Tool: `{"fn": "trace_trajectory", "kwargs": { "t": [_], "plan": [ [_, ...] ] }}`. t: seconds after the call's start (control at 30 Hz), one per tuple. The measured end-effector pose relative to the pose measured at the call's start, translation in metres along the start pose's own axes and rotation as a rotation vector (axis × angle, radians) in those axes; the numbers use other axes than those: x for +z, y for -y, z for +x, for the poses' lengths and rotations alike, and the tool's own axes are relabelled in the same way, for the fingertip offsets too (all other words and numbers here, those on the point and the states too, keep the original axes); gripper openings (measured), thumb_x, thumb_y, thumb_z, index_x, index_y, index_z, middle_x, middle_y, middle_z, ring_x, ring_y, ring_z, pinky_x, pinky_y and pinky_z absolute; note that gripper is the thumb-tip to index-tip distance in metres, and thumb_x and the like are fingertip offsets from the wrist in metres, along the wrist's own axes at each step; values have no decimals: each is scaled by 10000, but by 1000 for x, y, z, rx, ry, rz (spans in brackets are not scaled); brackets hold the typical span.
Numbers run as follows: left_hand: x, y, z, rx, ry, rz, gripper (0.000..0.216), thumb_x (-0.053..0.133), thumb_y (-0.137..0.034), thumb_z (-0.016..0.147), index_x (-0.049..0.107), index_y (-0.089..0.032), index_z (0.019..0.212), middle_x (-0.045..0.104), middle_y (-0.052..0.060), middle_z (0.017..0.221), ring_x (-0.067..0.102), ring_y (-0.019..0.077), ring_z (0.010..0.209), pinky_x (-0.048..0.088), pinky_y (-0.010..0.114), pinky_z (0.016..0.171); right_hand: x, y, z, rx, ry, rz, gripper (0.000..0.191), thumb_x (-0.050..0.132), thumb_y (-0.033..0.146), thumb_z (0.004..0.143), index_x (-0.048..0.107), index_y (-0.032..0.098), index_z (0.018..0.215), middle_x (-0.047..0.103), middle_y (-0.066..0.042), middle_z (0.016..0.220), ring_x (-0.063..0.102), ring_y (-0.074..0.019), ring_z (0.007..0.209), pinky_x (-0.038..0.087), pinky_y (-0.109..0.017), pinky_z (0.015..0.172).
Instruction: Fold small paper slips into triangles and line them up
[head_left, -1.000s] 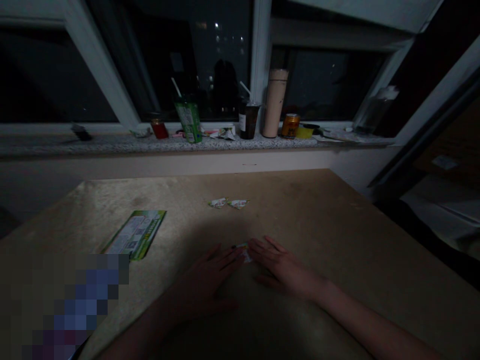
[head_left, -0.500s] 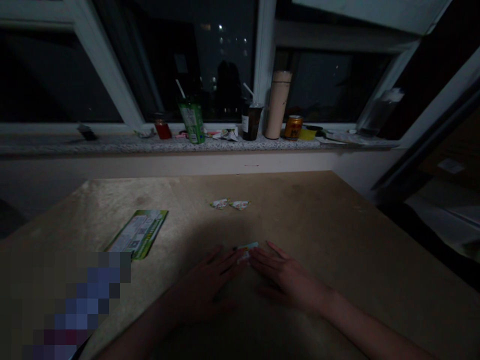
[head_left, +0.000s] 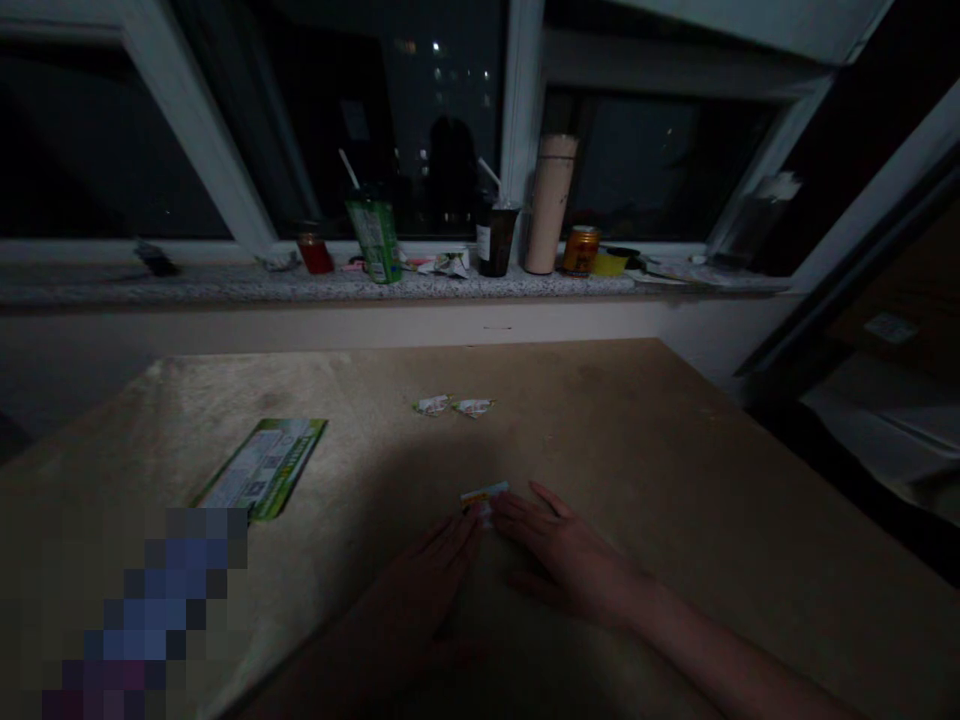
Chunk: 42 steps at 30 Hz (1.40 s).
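Just past the flattened hands, which partly hide a printed piece, lie two triangular scraps.

Left hand drawn back; small printed piece more exposed.

Compared with 1.0 s ago, left fingers lie nearer and closer together, where they were spread over the piece's left part. Its far edge and far left corner, with an orange patch, now show. Mid-interval, only part of the far edge is visible. Right fingertips sit slightly nearer too.
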<state>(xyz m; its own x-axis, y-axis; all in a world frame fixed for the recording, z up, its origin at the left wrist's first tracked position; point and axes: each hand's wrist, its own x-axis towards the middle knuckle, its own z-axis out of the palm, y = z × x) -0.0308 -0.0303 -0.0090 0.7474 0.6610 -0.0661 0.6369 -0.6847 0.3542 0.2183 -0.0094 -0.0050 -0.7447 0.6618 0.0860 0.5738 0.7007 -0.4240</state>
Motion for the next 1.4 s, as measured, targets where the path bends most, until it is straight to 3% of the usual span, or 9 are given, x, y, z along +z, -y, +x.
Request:
{"fn": "trace_trajectory", "kwargs": {
  "t": [0.5,0.77,0.97,1.3,1.4],
  "plan": [
    [-12,16,1,81,22,108,992,548,-663,778,-40,-263,1470,127,53,1532,187,260,1378,108,466,1123,0,-4,4,-26,-65,-16,455,474,336,915,421,214,1350,433,-68,1411,365,-169,1311,104,-417,1139],
    [-16,15,3,67,22,247,765,485,-590,862,234,-170,1449,293,97,1480,339,254,1319,261,415,1082,3,-7,3,-34,-88,-19,437,454,346,927,430,218,1344,442,-65,1404,366,-161,1312,107,-417,1141],
    [-11,16,5,86,-40,287,700,449,-607,872,336,-176,1412,371,94,1446,365,260,1301,255,420,1079,4,-5,4,-25,-76,-36,422,436,342,935,445,208,1335,442,-66,1404,368,-172,1310,123,-424,1141],
    [-25,23,5,59,34,307,794,442,-652,849,247,-166,1444,306,97,1480,254,269,1352,139,437,1109,8,-1,7,-5,-63,-115,530,437,388,925,325,212,1413,385,-98,1438,322,-217,1334,134,-473,1132],
    [-25,29,5,75,40,289,800,447,-654,845,194,-209,1460,269,81,1497,209,260,1369,111,432,1114,7,4,9,11,-55,-144,503,451,419,916,386,240,1381,397,-96,1429,314,-236,1334,135,-493,1125]
  ]
}}
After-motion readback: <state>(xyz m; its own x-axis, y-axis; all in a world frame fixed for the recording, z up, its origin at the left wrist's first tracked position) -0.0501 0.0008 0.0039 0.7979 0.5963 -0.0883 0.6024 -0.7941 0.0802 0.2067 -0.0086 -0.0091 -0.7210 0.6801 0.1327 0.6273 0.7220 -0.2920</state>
